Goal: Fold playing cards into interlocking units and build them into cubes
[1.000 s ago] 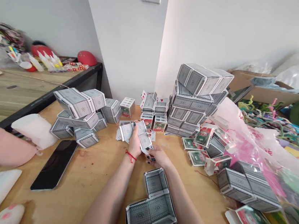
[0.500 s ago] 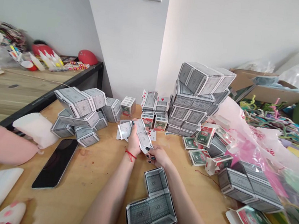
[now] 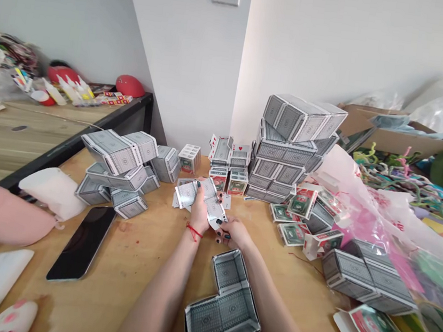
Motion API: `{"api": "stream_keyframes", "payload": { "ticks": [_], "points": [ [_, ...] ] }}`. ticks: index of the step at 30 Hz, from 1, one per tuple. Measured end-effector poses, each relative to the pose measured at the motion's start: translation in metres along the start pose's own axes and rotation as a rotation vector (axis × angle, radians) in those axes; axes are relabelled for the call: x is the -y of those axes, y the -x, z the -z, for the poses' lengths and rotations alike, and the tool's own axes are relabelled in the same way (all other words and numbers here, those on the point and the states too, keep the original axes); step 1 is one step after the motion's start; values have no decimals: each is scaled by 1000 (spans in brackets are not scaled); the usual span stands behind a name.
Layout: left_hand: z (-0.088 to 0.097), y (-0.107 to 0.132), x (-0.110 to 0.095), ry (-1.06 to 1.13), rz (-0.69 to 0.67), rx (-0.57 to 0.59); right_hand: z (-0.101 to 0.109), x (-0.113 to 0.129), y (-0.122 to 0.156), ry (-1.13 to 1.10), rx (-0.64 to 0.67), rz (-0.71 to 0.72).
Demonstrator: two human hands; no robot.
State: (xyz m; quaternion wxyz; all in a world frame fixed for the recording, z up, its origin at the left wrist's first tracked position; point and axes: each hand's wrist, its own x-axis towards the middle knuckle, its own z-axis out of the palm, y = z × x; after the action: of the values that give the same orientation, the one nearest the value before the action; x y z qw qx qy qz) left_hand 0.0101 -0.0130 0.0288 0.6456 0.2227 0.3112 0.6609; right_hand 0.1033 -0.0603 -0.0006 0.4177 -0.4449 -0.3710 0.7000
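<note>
Joined playing cards (image 3: 213, 208) with grey patterned backs are held up over the table's middle. My left hand (image 3: 199, 210) is closed on them, thumb on top and fingers underneath. At the lower right corner of the same piece, my right hand (image 3: 233, 231) pinches a card edge between dark-nailed fingers. Beneath the held piece, a few loose cards (image 3: 226, 201) lie face up, partly hidden. An L-shaped open tray of folded cards (image 3: 223, 311) rests between my forearms, nearest to me.
A tall stack of card boxes (image 3: 281, 168) rises at back right; a lower pile (image 3: 118, 167) stands left. Printed card packs (image 3: 294, 233) and a pink plastic bag (image 3: 368, 189) cover the right side. A phone (image 3: 81, 243) and pink pouch (image 3: 1, 214) lie left.
Both hands keep their hold on the joined cards, which have barely shifted. More of the left fingertips shows beyond the cards' right edge. The view has moved very slightly.
</note>
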Motion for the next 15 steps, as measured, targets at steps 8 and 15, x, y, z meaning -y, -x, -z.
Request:
{"api": "stream_keyframes", "payload": {
  "ticks": [8,15],
  "points": [
    [11,0,-4,166,139,195,1,5,-3,-39,-51,264],
    [13,0,-7,305,124,323,15,13,0,63,-283,454]
  ]
}}
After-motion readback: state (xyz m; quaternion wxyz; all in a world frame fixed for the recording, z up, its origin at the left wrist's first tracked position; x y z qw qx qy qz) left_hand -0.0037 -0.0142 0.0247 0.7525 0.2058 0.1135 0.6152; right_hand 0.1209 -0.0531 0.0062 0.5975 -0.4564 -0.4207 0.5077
